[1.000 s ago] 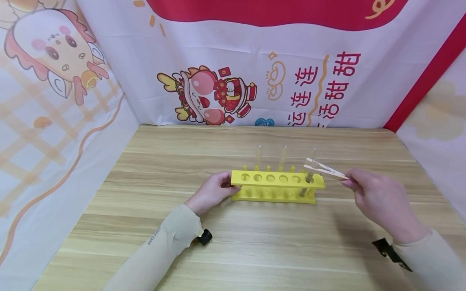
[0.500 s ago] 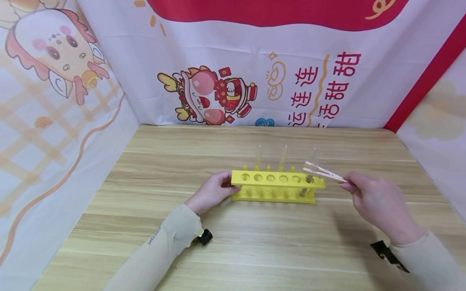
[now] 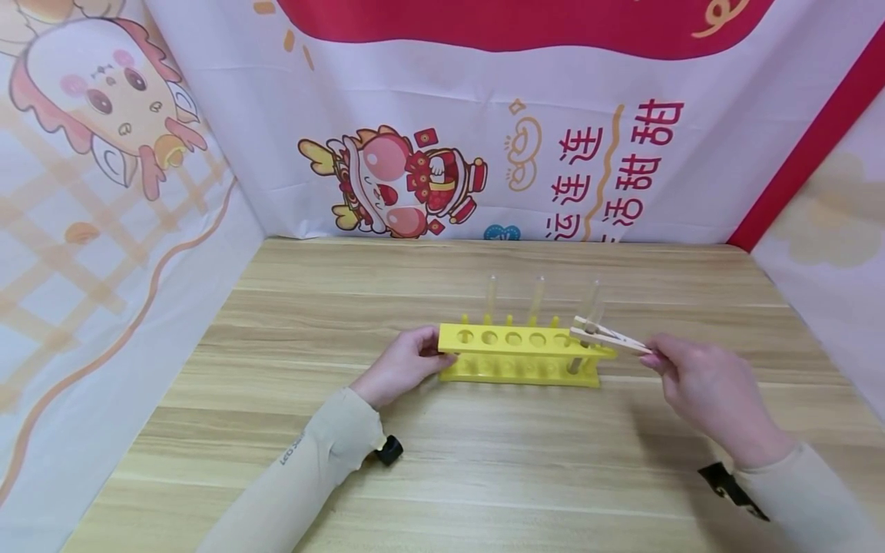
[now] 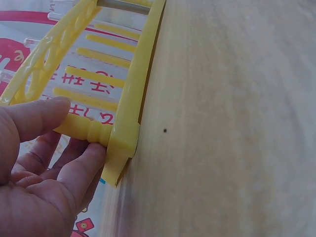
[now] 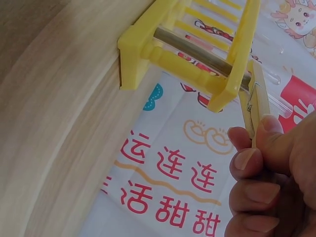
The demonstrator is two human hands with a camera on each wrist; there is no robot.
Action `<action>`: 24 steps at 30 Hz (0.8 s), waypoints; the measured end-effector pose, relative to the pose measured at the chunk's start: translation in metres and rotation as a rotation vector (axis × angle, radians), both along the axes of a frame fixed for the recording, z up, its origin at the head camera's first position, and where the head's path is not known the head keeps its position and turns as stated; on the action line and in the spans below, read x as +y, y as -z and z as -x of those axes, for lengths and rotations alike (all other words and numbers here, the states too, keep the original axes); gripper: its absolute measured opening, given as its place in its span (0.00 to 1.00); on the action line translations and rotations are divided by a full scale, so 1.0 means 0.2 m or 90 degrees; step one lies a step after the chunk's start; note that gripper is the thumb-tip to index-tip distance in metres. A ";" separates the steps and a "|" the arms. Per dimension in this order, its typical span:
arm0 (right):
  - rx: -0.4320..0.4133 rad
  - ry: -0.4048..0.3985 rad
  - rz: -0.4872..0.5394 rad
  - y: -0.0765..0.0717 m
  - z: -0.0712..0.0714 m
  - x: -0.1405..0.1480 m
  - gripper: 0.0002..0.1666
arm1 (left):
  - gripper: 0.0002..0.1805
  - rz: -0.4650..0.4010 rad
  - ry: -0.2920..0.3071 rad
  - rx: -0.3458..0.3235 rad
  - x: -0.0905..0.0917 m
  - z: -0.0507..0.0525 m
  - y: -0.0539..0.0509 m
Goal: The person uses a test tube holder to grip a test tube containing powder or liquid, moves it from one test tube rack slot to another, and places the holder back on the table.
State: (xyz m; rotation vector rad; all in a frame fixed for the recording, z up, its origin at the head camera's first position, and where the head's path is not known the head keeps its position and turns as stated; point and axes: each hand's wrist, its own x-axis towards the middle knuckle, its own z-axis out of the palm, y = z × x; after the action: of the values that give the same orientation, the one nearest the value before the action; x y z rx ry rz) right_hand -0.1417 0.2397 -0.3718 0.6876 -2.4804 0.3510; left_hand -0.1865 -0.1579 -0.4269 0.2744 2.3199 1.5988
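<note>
A yellow test tube rack (image 3: 498, 350) stands on the table. My left hand (image 3: 404, 365) holds its left end post; in the left wrist view the thumb and fingers of that hand (image 4: 39, 168) lie round the post. In the rack's rightmost hole is a test tube (image 5: 197, 52) with dark grey contents in its lower part. My right hand (image 3: 712, 392) grips the tail of a wooden test tube clamp (image 3: 618, 340). The clamp's jaws lie at the tube just above the rack's top plate, around it as seen in the right wrist view.
Clear test tubes, one left (image 3: 492, 296) and one in the middle (image 3: 538, 296), stand upside down on pegs behind the rack, with another at the right. A printed cloth (image 3: 442, 92) hangs behind the wooden table (image 3: 332, 307).
My right hand has moved left and slightly down, bringing the clamp lower along the tube to just above the rack. The left hand and rack have stayed in place.
</note>
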 end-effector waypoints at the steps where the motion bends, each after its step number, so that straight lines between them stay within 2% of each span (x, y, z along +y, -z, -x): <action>1: -0.001 0.001 0.000 0.00 0.00 0.00 0.10 | 0.16 0.000 0.000 0.000 0.00 0.00 0.00; 10: -0.004 -0.002 -0.006 0.02 0.00 0.00 0.10 | 0.15 0.002 0.000 0.005 0.00 0.00 0.00; 24: -0.046 0.012 -0.014 0.03 -0.01 0.01 0.10 | 0.15 0.002 -0.002 -0.002 0.01 -0.01 -0.02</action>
State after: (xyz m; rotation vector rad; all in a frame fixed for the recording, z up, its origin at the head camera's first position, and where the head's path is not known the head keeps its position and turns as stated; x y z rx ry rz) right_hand -0.1407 0.2408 -0.3786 0.6712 -2.5608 0.3484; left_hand -0.1851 -0.1567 -0.4236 0.2674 2.3209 1.5964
